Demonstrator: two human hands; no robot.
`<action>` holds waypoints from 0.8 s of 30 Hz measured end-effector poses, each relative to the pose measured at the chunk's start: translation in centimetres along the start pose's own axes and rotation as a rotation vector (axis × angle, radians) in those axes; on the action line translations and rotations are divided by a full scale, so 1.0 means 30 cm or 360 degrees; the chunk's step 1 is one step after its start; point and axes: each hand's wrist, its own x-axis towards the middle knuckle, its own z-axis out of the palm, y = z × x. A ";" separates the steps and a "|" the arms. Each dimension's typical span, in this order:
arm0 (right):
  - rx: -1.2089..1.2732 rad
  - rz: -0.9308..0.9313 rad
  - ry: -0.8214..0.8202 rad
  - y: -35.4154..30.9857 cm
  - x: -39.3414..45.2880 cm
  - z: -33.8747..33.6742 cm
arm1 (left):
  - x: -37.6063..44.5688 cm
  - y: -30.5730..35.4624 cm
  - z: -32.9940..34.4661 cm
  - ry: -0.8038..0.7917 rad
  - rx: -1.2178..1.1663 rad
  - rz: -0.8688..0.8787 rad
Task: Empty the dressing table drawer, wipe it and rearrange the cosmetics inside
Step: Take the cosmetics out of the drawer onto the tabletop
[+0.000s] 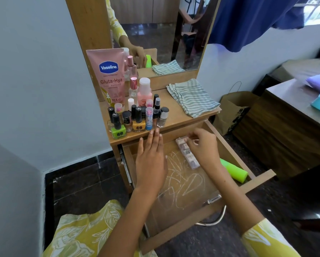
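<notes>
So the drawer (229, 145) is pulled right out and almost bare, which makes this look like the tail end of the emptying step, wiping not started as far as I can judge. Most of the cosmetics are already up on the tabletop (176, 115): a pink tube (110, 76), a couple of pink bottles and a tight cluster of polishes (135, 119) at the front left edge. The striped cloth (192, 98) sits folded on the right side of the top, untouched.

Only two things left inside: a long clear case (188, 153) lying diagonally toward the back right, and a green bottle (234, 170) on its side against the right wall.

Right hand (201, 147) is down on the case, fingertips curled and pinching at its far end. Left hand (151, 160) is flat and relaxed, fingers straight, holding nothing, tips just beside the front lip of the top near the polishes.

Next move, I'd guess: lift the case out and find room on top, which is tight on the left, so probably the middle. Then the green bottle, then grab the cloth. Watch the polishes, one knock and they go like dominoes
</notes>
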 end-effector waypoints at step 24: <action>-0.0700 0.0531 -0.0640 0.018 -0.039 0.071 | -0.004 0.004 -0.023 0.0026 -0.0038 -0.0011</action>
